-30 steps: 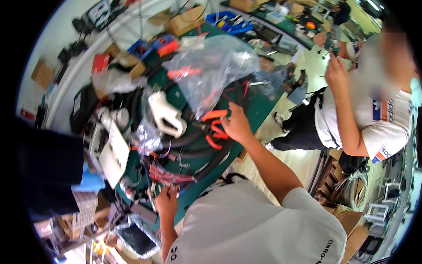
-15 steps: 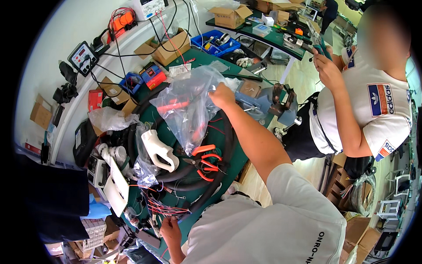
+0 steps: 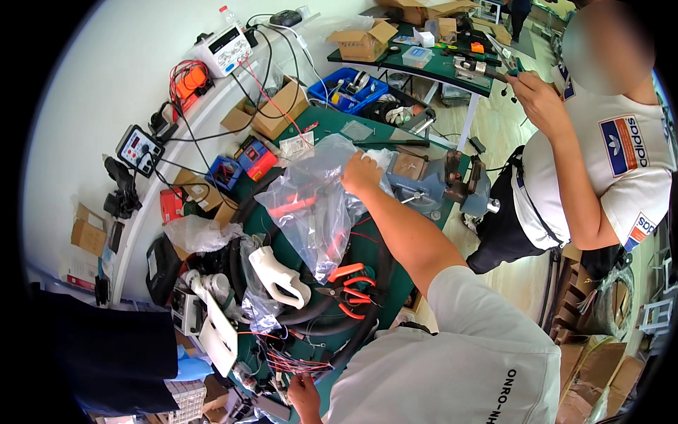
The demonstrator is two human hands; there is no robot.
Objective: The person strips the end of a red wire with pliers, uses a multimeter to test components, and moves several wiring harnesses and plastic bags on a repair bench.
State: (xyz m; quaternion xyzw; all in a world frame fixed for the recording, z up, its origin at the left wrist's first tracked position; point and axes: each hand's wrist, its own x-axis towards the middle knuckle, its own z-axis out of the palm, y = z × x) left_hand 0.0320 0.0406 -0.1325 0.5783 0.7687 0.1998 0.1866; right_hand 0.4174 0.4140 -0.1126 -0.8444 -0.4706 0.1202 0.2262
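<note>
My right hand [image 3: 361, 173] is closed on the upper part of a clear plastic bag [image 3: 311, 226], which drapes over the bench. Red items show through the film. At the lower edge, my left hand [image 3: 304, 399] has its fingers closed beside a bundle of thin red and dark wires [image 3: 296, 364]; what it pinches is too small to make out. Orange-handled pliers and cutters [image 3: 349, 288] lie by the bag's lower tip. To their left rests a white plastic housing with a looped handle [image 3: 279, 275]. Thick black hose [image 3: 385, 272] coils beneath these things.
A blue bench vise [image 3: 441, 180] stands beyond my right hand. A co-worker [image 3: 586, 155] stands at right, handling a tool. Blue bins [image 3: 349, 88], cardboard boxes [image 3: 279, 106] and a power supply [image 3: 222, 49] line the back. Cables hang over the left bench side.
The view has shifted, so the bench appears farther right and lower. My right hand keeps hold of the bag, and my left stays by the wires. The co-worker's raised tool has turned.
</note>
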